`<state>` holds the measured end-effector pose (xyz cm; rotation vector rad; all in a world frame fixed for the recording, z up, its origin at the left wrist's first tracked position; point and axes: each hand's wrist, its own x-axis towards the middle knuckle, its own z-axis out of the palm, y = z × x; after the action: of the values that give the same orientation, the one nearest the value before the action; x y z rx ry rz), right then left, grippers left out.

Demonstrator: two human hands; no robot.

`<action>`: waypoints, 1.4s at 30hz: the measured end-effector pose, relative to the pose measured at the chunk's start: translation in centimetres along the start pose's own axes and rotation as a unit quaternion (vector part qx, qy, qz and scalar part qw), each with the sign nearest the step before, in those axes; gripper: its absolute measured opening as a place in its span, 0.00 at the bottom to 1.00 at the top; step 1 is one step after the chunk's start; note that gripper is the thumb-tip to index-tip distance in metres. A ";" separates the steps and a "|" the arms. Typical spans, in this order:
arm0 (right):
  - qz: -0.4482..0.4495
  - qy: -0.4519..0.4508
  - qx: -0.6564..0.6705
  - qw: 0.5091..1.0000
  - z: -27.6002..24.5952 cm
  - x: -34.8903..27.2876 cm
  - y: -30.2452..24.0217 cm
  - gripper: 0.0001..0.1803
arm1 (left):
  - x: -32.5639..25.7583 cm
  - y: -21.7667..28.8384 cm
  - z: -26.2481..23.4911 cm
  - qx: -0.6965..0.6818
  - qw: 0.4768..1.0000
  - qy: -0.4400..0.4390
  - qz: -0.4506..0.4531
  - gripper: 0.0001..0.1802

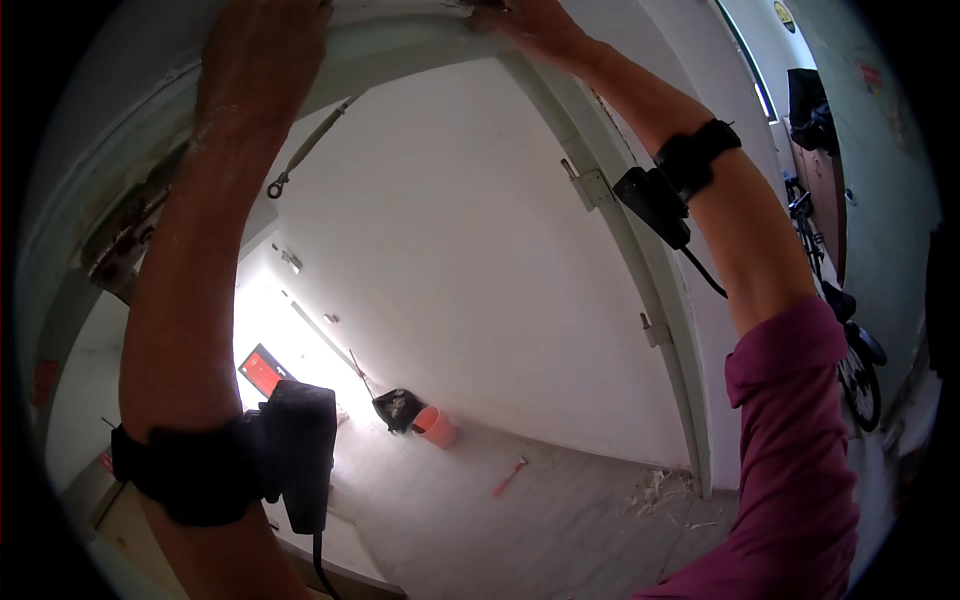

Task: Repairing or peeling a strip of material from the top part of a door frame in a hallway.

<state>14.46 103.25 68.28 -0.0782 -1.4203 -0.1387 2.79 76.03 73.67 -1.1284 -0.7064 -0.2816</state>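
Both my arms reach up to the top of a pale green door frame (420, 50). My left hand (268, 35) is raised against the frame's top on the left, its fingers cut off by the upper edge of the picture. Farther right along the same beam, my right hand (530, 28) has its fingers bent and closed at the frame. Whatever they pinch is too dark and small to make out. A whitish strip (400, 8) runs along the beam between the hands. A metal rod with a ring end (310, 148) hangs below the beam beside my left forearm.
Hinge plates (592, 187) jut from the right door post. Beyond the doorway, a red-handled tool (510, 478), a pink bucket (433, 427) and a black dustpan (397, 408) rest on the floor. Debris (660, 492) lies by the post. A bicycle (855, 370) stands at far right.
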 end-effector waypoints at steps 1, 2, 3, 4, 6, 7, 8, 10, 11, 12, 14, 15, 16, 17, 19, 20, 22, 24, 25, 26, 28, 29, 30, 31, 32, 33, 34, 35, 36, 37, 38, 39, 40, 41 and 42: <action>-0.024 -0.013 0.023 0.999 -0.1 -0.3 -0.5 0.11 | 0.0 -0.1 -0.1 0.012 1.000 0.000 0.001 0.08; -0.024 -0.013 0.026 0.999 0.3 -0.1 -0.5 0.11 | -0.2 -0.1 -0.3 0.015 1.000 -0.002 0.001 0.08; -0.056 -0.014 0.013 0.998 0.0 -0.2 0.7 0.10 | 0.1 0.9 -0.6 0.010 1.000 0.005 -0.005 0.08; -0.090 -0.015 0.005 0.996 0.0 0.0 1.4 0.10 | 0.1 1.4 -0.7 0.011 1.000 0.008 -0.010 0.08; -0.043 -0.023 -0.049 0.998 0.3 0.4 2.3 0.10 | 0.0 1.8 -0.2 0.003 1.000 0.013 -0.002 0.09; 0.000 -0.028 -0.102 0.994 0.1 0.6 2.5 0.10 | 0.0 1.8 0.0 -0.002 1.000 0.020 0.007 0.09; -0.008 -0.023 -0.092 0.996 0.7 1.3 1.3 0.10 | 0.4 -3.3 2.7 -0.052 0.997 0.028 0.056 0.08; -0.030 0.004 -0.091 0.995 2.1 3.1 -1.5 0.10 | 1.2 -14.3 6.7 -0.143 0.977 0.017 0.159 0.08; -0.018 -0.008 -0.115 0.993 1.4 2.2 0.8 0.10 | 0.5 -8.8 6.7 -0.114 0.988 0.021 0.099 0.09; -0.024 0.041 -0.122 0.991 0.6 1.9 2.4 0.11 | 0.2 -3.7 4.4 -0.068 0.997 0.014 0.042 0.09; -0.039 0.096 -0.114 0.988 -0.1 1.9 2.2 0.11 | -0.1 1.0 0.1 -0.004 1.000 -0.002 -0.011 0.09; -0.028 0.061 -0.073 0.995 -0.7 1.7 1.5 0.11 | -0.2 1.2 -0.4 0.005 1.000 -0.001 -0.006 0.09; -0.017 0.026 -0.032 0.999 -1.1 1.5 0.9 0.12 | -0.3 1.2 -0.7 0.013 1.000 -0.001 0.000 0.10; -0.018 0.025 -0.030 0.999 -1.0 1.3 0.8 0.12 | -0.2 0.8 -0.6 0.015 1.000 -0.001 -0.001 0.10; -0.063 -0.017 -0.059 0.996 -0.6 0.4 1.4 0.12 | 0.3 0.0 -0.1 0.008 0.999 -0.024 -0.023 0.10; -0.063 -0.017 -0.060 0.996 -0.3 0.2 1.7 0.12 | 0.3 -0.1 0.2 0.008 0.999 -0.023 -0.023 0.10; -0.077 0.009 -0.066 0.995 0.5 0.2 1.8 0.12 | 0.1 -0.2 0.6 0.029 1.000 -0.006 -0.003 0.10; -0.076 -0.017 -0.106 0.991 0.2 0.8 1.8 0.12 | 0.3 -0.6 0.6 0.025 1.000 -0.014 0.004 0.10; -0.075 -0.043 -0.146 0.986 0.0 1.1 1.8 0.12 | 0.3 -0.6 0.5 0.021 1.000 -0.021 0.011 0.10; -0.074 -0.044 -0.147 0.985 0.1 1.2 1.6 0.12 | 0.3 -0.5 0.5 0.020 1.000 -0.020 0.011 0.10; -0.080 -0.049 -0.197 0.976 0.3 1.8 1.4 0.13 | 0.2 -0.2 0.4 0.045 0.998 -0.032 -0.010 0.10; -0.081 -0.049 -0.196 0.976 0.4 1.9 1.4 0.13 | 0.2 -1.0 0.8 0.046 0.998 -0.032 -0.009 0.10; -0.064 -0.040 -0.192 0.979 0.4 2.1 1.1 0.13 | 0.4 -2.7 1.2 0.020 0.999 -0.011 0.038 0.07; -0.046 -0.032 -0.190 0.980 0.4 2.2 1.4 0.13 | 0.6 -3.2 1.4 -0.010 0.996 0.011 0.085 0.07; -0.047 -0.031 -0.191 0.980 0.2 2.2 1.6 0.13 | 0.5 -3.3 1.8 -0.010 0.996 0.013 0.085 0.07; -0.055 0.024 -0.163 0.985 -0.2 2.1 2.1 0.12 | 0.5 -3.1 1.9 -0.012 0.996 0.025 0.086 0.07; -0.064 0.080 -0.133 0.986 -0.4 2.1 2.5 0.11 | 0.5 -3.0 2.0 -0.015 0.995 0.036 0.088 0.07; -0.064 0.080 -0.135 0.986 -0.6 1.9 2.9 0.11 | 0.6 -2.9 2.0 -0.016 0.995 0.038 0.088 0.07; -0.077 0.041 -0.104 0.991 -0.6 1.6 2.6 0.11 | 0.6 -3.0 1.7 -0.009 0.996 0.033 0.083 0.07; -0.090 0.002 -0.072 0.993 -0.5 1.2 2.2 0.11 | 0.5 -3.1 1.5 -0.002 0.997 0.028 0.078 0.06; -0.090 0.003 -0.070 0.993 -0.4 0.9 1.7 0.11 | 0.4 -3.2 1.4 0.000 0.997 0.027 0.079 0.06; -0.121 -0.004 -0.061 0.991 -0.3 0.5 1.7 0.10 | 0.4 -3.1 1.3 0.002 0.997 0.023 0.073 0.06; -0.151 -0.010 -0.052 0.987 -0.1 0.4 1.7 0.10 | 0.4 -3.0 1.2 0.004 0.998 0.018 0.068 0.06; -0.152 -0.008 -0.052 0.987 -0.1 0.7 1.7 0.10 | 0.4 -3.0 1.1 0.006 0.997 0.019 0.069 0.06; -0.155 -0.025 -0.085 0.984 -0.1 0.9 2.1 0.10 | 0.4 -2.7 1.5 -0.010 0.998 0.017 0.061 0.07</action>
<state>14.95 105.30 69.20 -0.0006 -1.4611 -0.5195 1.03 76.26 76.25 -1.1778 -0.6042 -0.2044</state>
